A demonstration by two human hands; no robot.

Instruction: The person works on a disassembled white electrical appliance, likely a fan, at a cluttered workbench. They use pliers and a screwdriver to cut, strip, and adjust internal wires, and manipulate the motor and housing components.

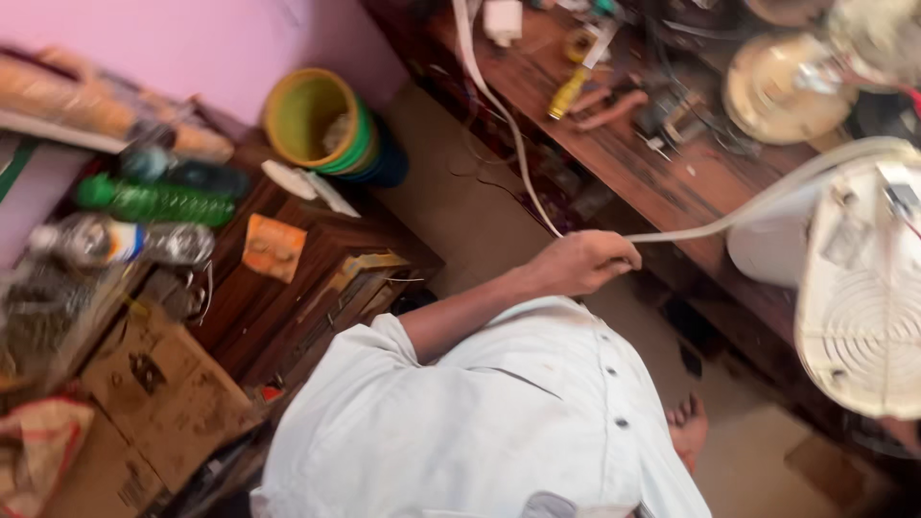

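My left hand point(580, 261) is closed around a white flat cable point(518, 144). From my fist the cable runs up and away along the wooden bench point(662, 182), and to the right toward a white round appliance with a grille point(859, 307), seen close and blurred at the right edge. My pale shirt point(499, 422) fills the lower middle, and my bare foot point(687, 427) shows on the floor. A small skin-coloured patch point(900, 436) under the appliance may be my right hand; it is too cut off to judge.
The bench carries a round metal disc point(782, 86), a yellow tool point(566, 93) and wires. Stacked buckets point(321, 125) stand by the pink wall. A wooden cabinet point(288, 288) holds plastic bottles point(153, 201) and an orange packet point(273, 247). Cardboard point(158, 393) lies lower left.
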